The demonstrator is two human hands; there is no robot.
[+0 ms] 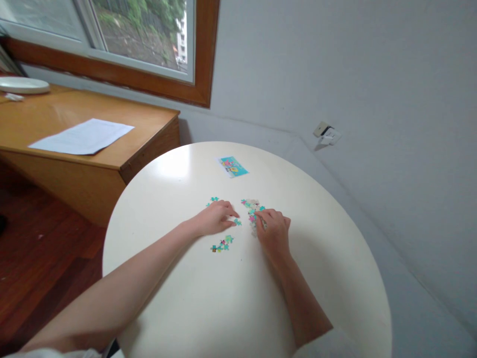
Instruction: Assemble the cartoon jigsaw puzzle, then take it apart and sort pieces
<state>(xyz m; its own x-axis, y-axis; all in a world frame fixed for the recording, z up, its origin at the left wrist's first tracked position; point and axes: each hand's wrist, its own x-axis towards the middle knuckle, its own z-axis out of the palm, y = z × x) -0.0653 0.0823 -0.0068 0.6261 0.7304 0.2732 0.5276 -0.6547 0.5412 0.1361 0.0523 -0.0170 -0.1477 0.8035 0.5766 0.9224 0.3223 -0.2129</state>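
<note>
My left hand (218, 218) rests over the table, thumb and forefinger pinching a small teal jigsaw piece (237, 222). To the right, a loose heap of jigsaw pieces (252, 204) in teal, pink and pale grey lies on the tabletop. My right hand (274, 228) is at the heap's right side, its thumb and forefinger curled close together among the pieces. What those fingertips hold, if anything, is hidden. A small cluster of jigsaw pieces (222, 243) lies below my left hand, and a few teal pieces (214, 199) are just beyond it.
A picture card (233, 166) in teal, pink and yellow lies farther back on the round white table (208, 308). A wooden desk (149, 117) with a paper sheet (84, 135) and a white round object (24, 85) stands at left. The wall has a socket (326, 133).
</note>
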